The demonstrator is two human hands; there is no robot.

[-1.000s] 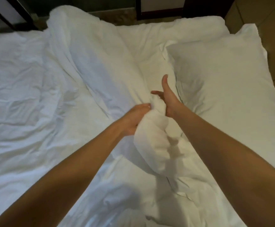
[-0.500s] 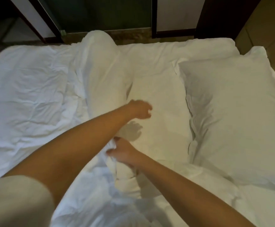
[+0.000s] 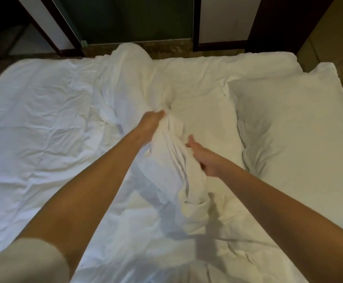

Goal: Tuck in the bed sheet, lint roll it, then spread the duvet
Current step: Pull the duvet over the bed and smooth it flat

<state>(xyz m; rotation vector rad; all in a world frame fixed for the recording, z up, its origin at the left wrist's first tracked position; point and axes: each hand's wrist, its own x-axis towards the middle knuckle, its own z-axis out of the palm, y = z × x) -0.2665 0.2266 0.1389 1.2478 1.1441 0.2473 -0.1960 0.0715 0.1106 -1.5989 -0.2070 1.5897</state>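
The step in hand looks like the last one, spreading the duvet. Nothing in view shows whether the tucking and lint rolling are finished, and no lint roller can be seen. The bunched white duvet (image 3: 174, 160) lies as a long twisted ridge down the middle, running from the far edge toward the person. The crumpled white bed sheet (image 3: 36, 123) is to its left, and a flat white pillow (image 3: 203, 111) is just beside it on the right. A large plump white pillow (image 3: 289, 127) sits further right. The left hand (image 3: 152, 123) grips the ridge at its far part, with the fingers curled into the cloth. The right hand (image 3: 203, 158) is nearer the person on the ridge's right flank. Its thumb is raised and its fingers are sunk into the folds, apparently clutching them, though the cloth hides the fingertips. The duvet is a rope of folds and not a flat layer, so the next move probably calls for working along it to find an edge or corner. After that it can be lifted and drawn out sideways across the sheet. The cloth is soft and slack, so it will sag and twist unless both hands hold it well apart.
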